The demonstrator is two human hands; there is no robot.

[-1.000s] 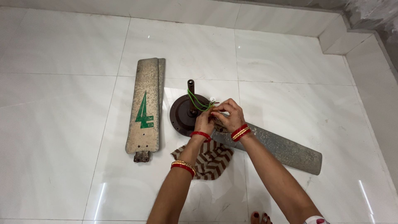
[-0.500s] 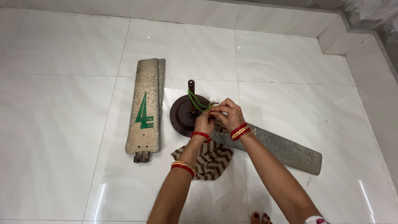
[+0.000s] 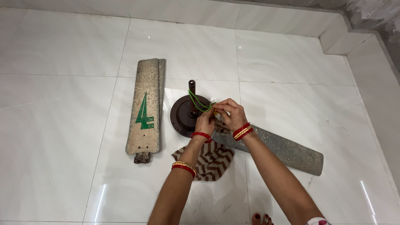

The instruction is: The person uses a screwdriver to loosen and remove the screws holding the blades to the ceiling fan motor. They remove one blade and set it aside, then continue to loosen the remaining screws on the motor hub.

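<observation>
Head view: both hands, left (image 3: pixel 205 123) and right (image 3: pixel 231 114), are pinching green wires (image 3: pixel 196 102) above the fan motor (image 3: pixel 185 116), fingers closed tight for fine handling. Loose blades (image 3: pixel 146 108) are lying left of the motor, a striped cloth (image 3: pixel 212 160) below it.

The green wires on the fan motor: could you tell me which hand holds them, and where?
Both the left hand and right hand pinch the green wires at their free ends.

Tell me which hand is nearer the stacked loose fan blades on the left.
Left. The left hand works at the green wires over the motor, on the side facing the loose blades. The right hand is farther away, above the attached blade.
</observation>
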